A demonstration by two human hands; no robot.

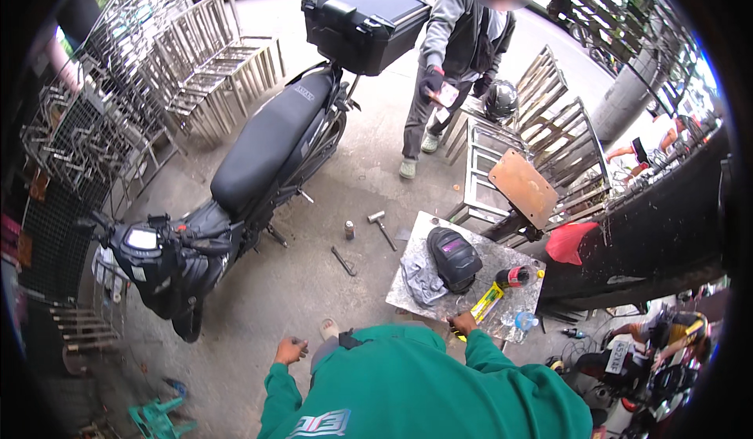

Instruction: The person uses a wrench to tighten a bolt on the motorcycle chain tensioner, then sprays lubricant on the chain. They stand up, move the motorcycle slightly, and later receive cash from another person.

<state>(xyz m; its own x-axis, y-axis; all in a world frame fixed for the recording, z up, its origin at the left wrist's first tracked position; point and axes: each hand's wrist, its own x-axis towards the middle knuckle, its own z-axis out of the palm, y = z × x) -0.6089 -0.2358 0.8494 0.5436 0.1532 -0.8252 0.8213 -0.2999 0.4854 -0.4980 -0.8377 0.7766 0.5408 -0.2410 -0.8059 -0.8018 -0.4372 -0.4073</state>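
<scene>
My left hand hangs over the concrete floor with its fingers loosely bent and apart, and nothing shows in it. At the near edge of a small speckled table, my right hand closes round the near end of a long yellow packet. The packet's far end lies beside a dark bottle with a red label. A clear plastic bottle is to the right of that hand. Farther back on the tabletop sit a black backpack and a grey cloth.
A black scooter with a top box stands left. On the floor lie a hammer, a wrench and a small can. Ahead, a gloved person holds papers near metal frames and a helmet.
</scene>
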